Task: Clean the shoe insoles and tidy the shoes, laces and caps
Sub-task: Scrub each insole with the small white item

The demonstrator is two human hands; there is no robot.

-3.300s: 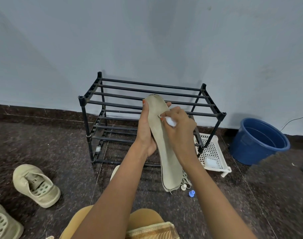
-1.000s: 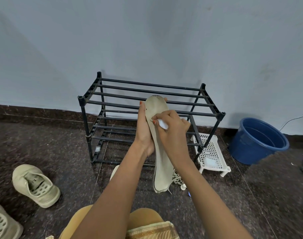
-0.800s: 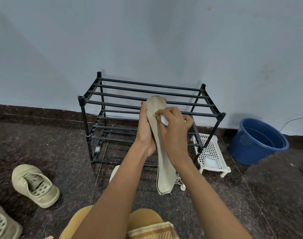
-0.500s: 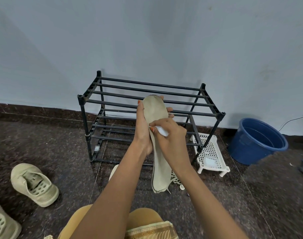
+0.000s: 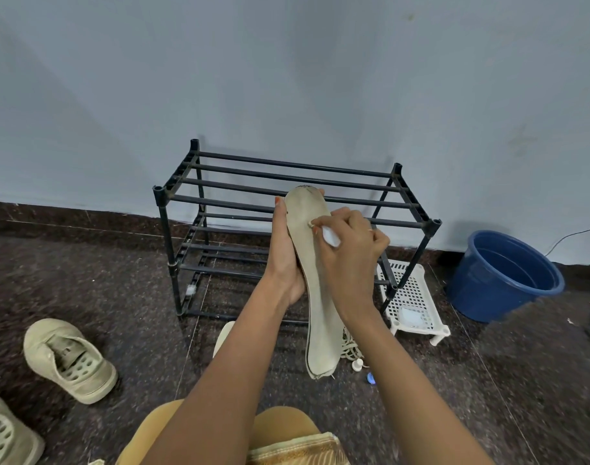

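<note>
A long beige insole stands nearly upright in front of me, toe end up. My left hand grips it from behind along its left edge. My right hand is closed on a small white brush whose head presses on the insole's upper part. Two beige shoes lie on the floor at the left, one shoe nearer the middle, the other shoe cut off by the corner. A second insole peeks out behind my left forearm. Laces, a white cap and a blue cap lie below the insole.
A black two-tier shoe rack stands against the wall straight ahead. A white perforated basket sits to its right, and a blue bucket stands further right. My knees in tan cloth fill the bottom edge. The floor is dark speckled stone.
My right hand has slid the brush up the insole toward its toe end, after several short strokes up and down. The insole has twisted slightly in my left hand.
</note>
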